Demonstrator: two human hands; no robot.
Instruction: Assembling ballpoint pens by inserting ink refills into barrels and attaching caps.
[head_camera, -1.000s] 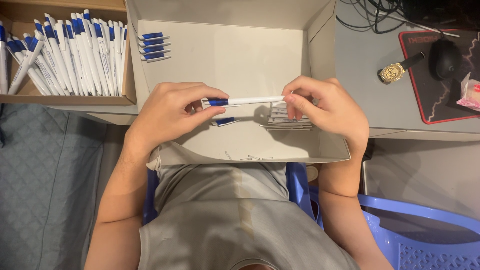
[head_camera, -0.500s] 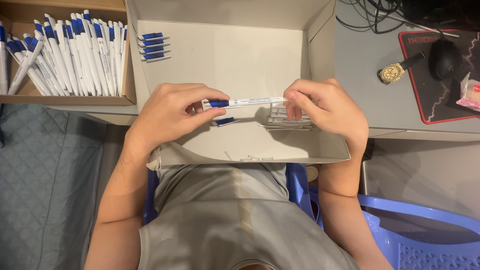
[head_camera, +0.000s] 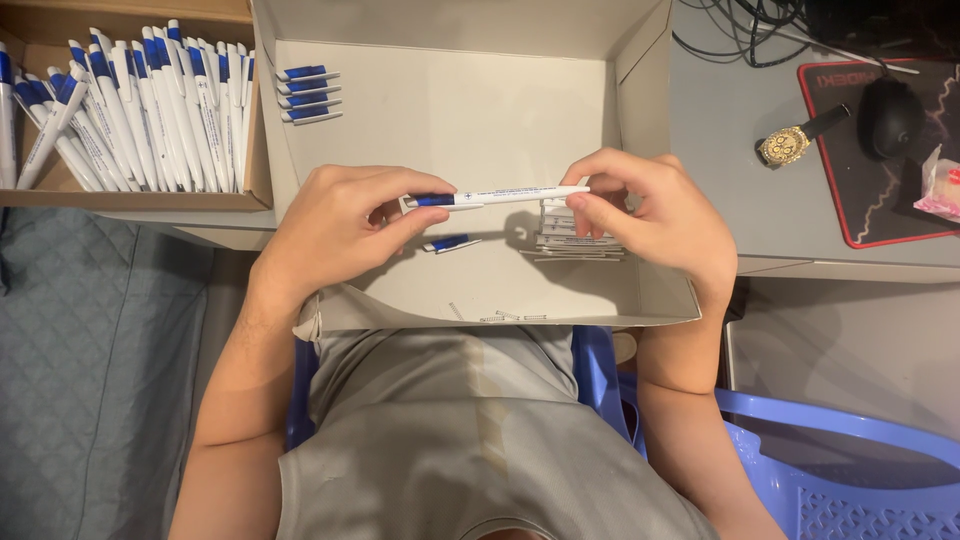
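A white pen with a blue grip was held level between the left hand, closed around its blue end, and the right hand, pinched on its white tip, above the middle of an open white cardboard box. A loose blue pen part and a small stack of cards were seen on the box floor beneath, with five more blue parts lined up in its far left corner. A brown box of finished pens was set against the white box's left wall.
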